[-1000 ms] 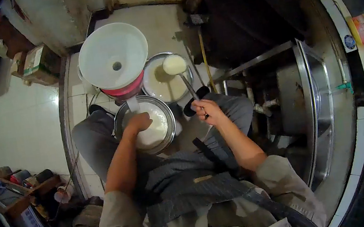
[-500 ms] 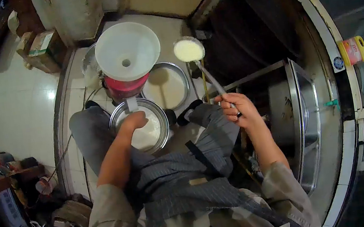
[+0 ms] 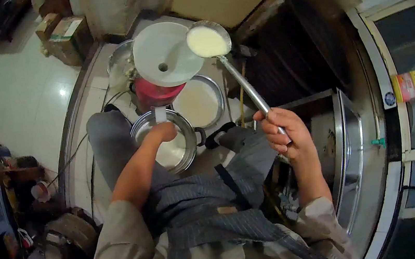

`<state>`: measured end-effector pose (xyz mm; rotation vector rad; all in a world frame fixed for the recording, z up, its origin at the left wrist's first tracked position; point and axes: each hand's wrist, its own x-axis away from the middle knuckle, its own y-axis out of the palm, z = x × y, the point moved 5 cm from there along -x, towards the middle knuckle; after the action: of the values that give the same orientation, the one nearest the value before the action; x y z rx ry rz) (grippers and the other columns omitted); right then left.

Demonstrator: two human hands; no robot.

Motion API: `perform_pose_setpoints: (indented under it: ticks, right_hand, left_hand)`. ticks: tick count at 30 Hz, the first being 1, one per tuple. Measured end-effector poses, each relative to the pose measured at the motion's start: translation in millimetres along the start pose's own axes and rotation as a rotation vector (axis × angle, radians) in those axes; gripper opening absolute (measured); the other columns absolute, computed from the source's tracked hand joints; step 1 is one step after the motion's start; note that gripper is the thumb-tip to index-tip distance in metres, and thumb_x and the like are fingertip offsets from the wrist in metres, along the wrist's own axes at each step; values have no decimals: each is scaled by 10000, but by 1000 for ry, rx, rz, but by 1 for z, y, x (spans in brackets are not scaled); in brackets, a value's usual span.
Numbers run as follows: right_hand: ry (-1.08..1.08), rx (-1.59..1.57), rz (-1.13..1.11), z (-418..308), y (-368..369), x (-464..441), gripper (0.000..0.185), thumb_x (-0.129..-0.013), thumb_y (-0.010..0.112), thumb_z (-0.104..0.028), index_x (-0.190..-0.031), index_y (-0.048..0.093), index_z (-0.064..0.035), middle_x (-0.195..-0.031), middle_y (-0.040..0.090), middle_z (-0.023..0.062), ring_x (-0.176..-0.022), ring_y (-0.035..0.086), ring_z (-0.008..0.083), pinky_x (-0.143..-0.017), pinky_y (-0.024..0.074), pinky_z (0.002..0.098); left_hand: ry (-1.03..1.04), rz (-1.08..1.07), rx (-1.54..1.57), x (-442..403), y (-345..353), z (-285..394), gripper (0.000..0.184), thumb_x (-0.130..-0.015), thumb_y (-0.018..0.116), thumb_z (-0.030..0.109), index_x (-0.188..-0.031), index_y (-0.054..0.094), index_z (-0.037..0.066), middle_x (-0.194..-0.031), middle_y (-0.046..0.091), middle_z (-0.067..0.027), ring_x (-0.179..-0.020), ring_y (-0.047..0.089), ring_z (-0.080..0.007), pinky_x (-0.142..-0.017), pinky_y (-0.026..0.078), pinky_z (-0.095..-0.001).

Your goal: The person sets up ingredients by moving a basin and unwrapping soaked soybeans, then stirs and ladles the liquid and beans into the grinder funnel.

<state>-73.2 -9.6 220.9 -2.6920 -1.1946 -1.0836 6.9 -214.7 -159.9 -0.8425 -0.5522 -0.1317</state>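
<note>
A long-handled metal ladle (image 3: 250, 86) is gripped in my right hand (image 3: 286, 132), its fingers wrapped round the lower handle. Its round bowl brims with a pale, creamy liquid (image 3: 206, 42) and overlaps the right rim of a wide white funnel-shaped hopper (image 3: 153, 37). That hopper, with a hole in its bottom, sits on a red-bodied machine (image 3: 153, 92). My left hand (image 3: 165, 132) is closed just below a whitish spout (image 3: 161, 114), over a steel pot (image 3: 190, 158) with white contents. What its fingers hold, if anything, is hidden.
A wide metal basin (image 3: 217, 89) of cream-coloured liquid stands right of the machine. A steel-framed unit (image 3: 345, 137) is on my right, cardboard boxes (image 3: 67, 43) at the upper left. A cable (image 3: 75, 157) runs along the floor; pots and clutter (image 3: 59, 254) lie lower left.
The ladle has risen and moved left, from beside the hopper to its right rim, still full. My left hand stays over the pot near the spout. The whole view has shifted slightly.
</note>
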Motion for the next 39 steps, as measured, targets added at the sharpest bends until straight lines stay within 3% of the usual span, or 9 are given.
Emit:
perform_pose_setpoints:
  ticks: [10,24,39]
  right_hand:
    - [1,117,-9,33,14,-18,278,-946,532,-188,-1072,545,60,-625,486,10,-390,387,35,-318,305,182]
    - [-22,177,30,38,17,-15,231,-922,574,-169,-1033,535,29,-631,504,14,-404,401,51,-330,315,205]
    - [-42,205,60,40,15,-15,210,-915,577,-134,-1035,537,34,-627,514,24,-396,408,60,-334,313,211]
  left_hand:
    - [18,54,-11,5,-2,-3,368,-822,543,300,-1005,670,7,-1042,652,-228,-968,632,-383,-871,484,-460]
    - [0,18,-19,13,-9,4,364,-816,560,260,-1068,652,15,-1139,623,-222,-1072,597,-359,-931,466,-443]
    - [-37,-20,-24,20,-15,9,361,-815,567,258,-1055,655,3,-1119,634,-214,-1036,617,-354,-893,483,-449]
